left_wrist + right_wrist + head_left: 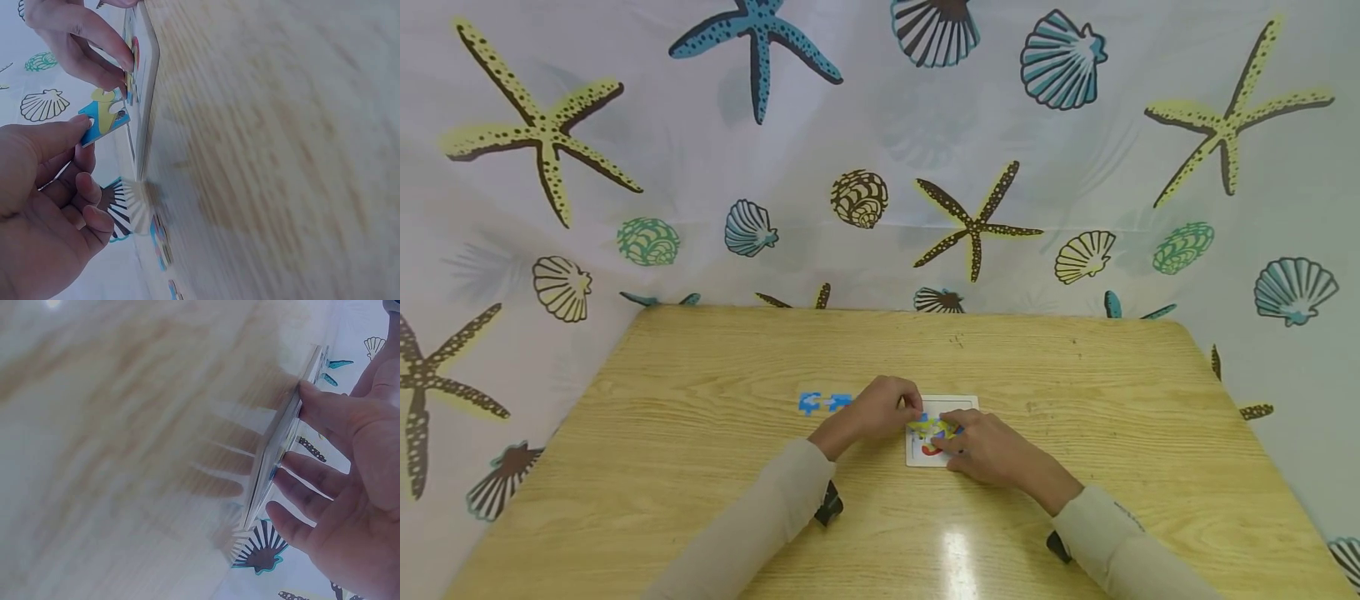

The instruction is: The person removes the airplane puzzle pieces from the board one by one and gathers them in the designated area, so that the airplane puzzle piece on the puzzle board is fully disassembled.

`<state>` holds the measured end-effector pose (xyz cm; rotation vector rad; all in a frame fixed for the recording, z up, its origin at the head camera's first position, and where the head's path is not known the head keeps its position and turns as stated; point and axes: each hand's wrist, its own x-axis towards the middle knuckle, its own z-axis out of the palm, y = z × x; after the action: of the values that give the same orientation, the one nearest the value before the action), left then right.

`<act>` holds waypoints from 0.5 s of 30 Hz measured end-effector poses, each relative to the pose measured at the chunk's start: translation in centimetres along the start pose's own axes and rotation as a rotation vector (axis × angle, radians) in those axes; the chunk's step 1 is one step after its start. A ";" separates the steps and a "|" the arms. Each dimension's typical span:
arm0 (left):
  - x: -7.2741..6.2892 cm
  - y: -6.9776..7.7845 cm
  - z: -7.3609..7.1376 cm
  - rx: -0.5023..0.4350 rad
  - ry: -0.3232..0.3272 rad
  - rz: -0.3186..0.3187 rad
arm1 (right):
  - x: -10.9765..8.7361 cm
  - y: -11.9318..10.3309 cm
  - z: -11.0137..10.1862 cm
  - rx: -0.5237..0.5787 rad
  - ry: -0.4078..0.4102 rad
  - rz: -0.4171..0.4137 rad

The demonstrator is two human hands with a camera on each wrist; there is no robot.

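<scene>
Between thumb and fingertips, my left hand (pixel 880 408) pinches a blue-and-yellow jigsaw piece (pixel 106 127), held tilted at the edge of a white-framed puzzle board (pixel 951 402). Yellow, blue and red pieces lie inside the frame, partly covered by fingers. From the other side my right hand (pixel 997 452) rests its extended fingertips on the pieces in the board. Its thumb touches the board's near edge (pixel 289 412), and the fingers are spread apart.
Two blue jigsaw pieces, one (pixel 808 402) beside another (pixel 839 402), lie on the wooden table (pixel 737 350) left of the board. A cloth (pixel 805 158) printed with shells and starfish hangs behind the table and along its sides.
</scene>
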<state>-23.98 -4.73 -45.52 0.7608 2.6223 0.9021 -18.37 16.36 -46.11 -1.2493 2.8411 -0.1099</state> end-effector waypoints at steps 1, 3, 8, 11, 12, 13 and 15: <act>-0.1 -0.1 -0.1 -0.003 -0.002 -0.004 | 0.0 0.0 0.0 -0.004 0.003 -0.005; -0.2 -0.1 -0.2 -0.012 -0.008 -0.018 | 0.0 0.0 -0.1 -0.014 0.007 -0.014; -0.8 -0.5 -0.7 -0.024 -0.006 -0.033 | 0.0 -0.1 -0.1 -0.013 0.011 -0.016; -1.2 -1.0 -1.3 -0.024 0.004 -0.038 | 0.0 -0.1 -0.1 0.003 0.008 -0.008; -1.3 -1.2 -1.5 -0.022 0.005 -0.040 | 0.0 -0.2 -0.2 0.009 0.005 -0.003; -1.5 -1.4 -1.7 -0.018 0.007 -0.038 | 0.0 -0.2 -0.2 0.017 0.001 0.003; -1.8 -1.8 -2.1 -0.015 0.011 -0.038 | 0.0 -0.2 -0.2 0.028 -0.006 0.014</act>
<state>-24.06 -7.96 -44.89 0.7021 2.6273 0.9168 -18.22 16.26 -45.89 -1.2230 2.8324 -0.1445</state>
